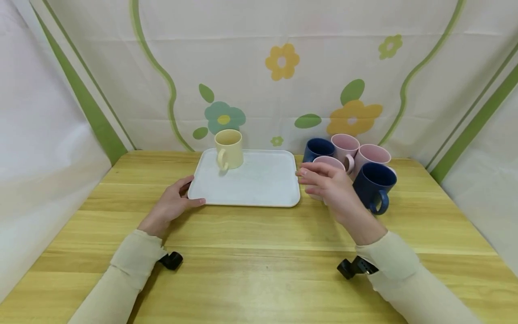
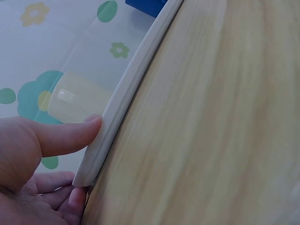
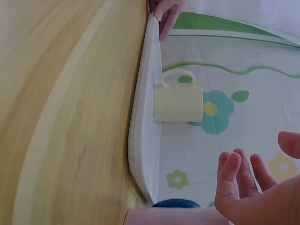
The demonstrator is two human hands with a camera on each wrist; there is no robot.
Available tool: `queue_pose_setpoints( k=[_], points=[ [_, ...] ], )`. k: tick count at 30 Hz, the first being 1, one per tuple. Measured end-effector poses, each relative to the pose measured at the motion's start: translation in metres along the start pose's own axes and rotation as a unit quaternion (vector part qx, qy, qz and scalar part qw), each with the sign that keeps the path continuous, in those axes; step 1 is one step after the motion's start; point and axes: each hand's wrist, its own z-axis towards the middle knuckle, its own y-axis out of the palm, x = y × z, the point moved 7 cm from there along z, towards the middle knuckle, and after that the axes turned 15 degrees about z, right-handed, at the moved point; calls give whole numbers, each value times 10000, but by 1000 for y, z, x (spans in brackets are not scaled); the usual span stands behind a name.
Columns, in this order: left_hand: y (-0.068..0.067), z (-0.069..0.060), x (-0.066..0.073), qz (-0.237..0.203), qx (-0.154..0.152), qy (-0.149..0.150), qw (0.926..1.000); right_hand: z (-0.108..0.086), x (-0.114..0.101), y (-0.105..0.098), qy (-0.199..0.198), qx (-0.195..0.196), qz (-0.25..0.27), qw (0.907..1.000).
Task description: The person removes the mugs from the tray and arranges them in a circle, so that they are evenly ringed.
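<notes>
My left hand grips the near left corner of a white rectangular tray; in the left wrist view the thumb lies on the rim and the fingers reach under the corner. A pale yellow mug stands upright toward the tray's back left, its handle facing the near side. Just off the tray's right edge, my right hand hovers with fingers extended and nothing in them. It partly hides a pink mug below it. In the right wrist view, fingers and thumb are spread apart above this pink mug.
Around the nearest pink mug stand a dark blue mug behind, two more pink mugs at the back right, and another dark blue mug to the right. A flower-printed curtain hangs behind the wooden table.
</notes>
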Motion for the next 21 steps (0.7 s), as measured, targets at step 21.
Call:
queue_pose_setpoints(
  k=[21],
  points=[
    [0,1,0,14,19,-2,10000,62,36,87,282,-783,329,9960]
  ],
)
